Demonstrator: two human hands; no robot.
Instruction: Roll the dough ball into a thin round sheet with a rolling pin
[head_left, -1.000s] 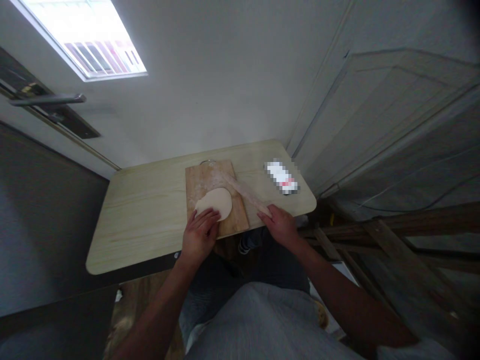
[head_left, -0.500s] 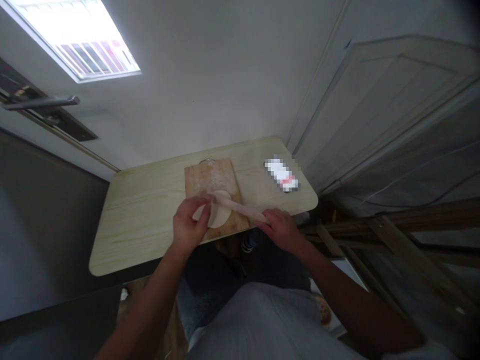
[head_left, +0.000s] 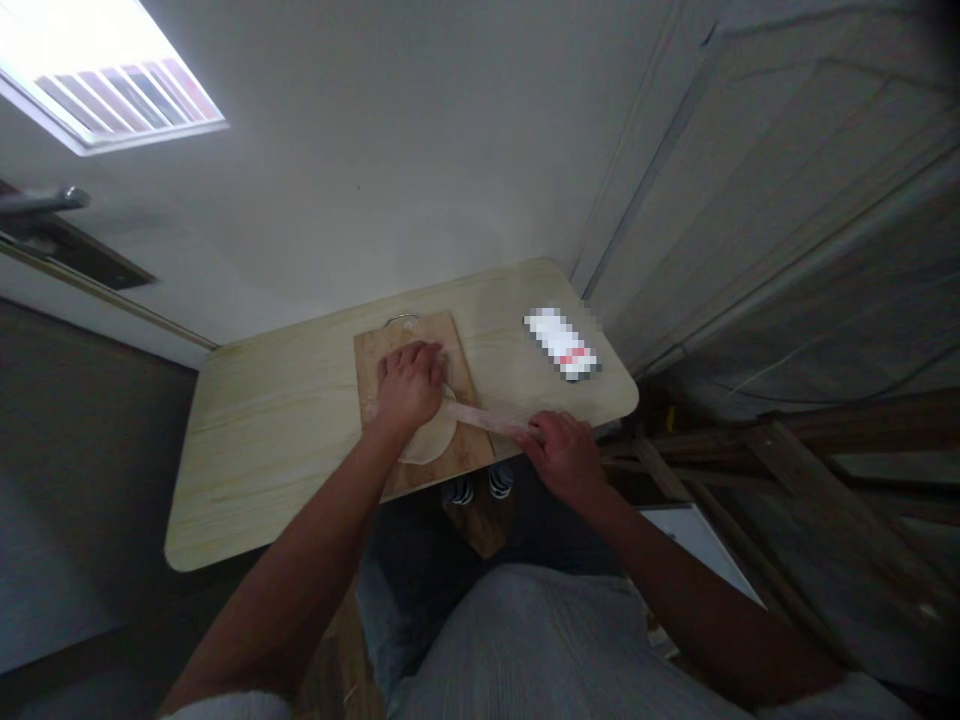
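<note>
My right hand [head_left: 566, 455] is closed around one end of a thin, flour-dusted rolling pin [head_left: 487, 416]. The pin slants across the right side of a flat round of dough [head_left: 429, 440], its far end hidden by my left hand. My left hand [head_left: 411, 382] sits over the upper part of the dough, back of the hand up and fingers curled together. What lies beneath those fingers is out of sight. Under the dough is a wooden cutting board [head_left: 474, 455] with a metal loop handle at its back edge.
The board rests on a pale wood-grain table [head_left: 270, 430] against a white door. A blurred-out phone-like object [head_left: 561, 343] lies on the table's right side. A wooden frame [head_left: 795, 480] stands at the right, with a white-topped surface [head_left: 697, 545] low beside it.
My left hand has left the dough's left edge and moved up and to the right, over its upper part. The right hand still grips the rolling pin. The view has shifted slightly.
</note>
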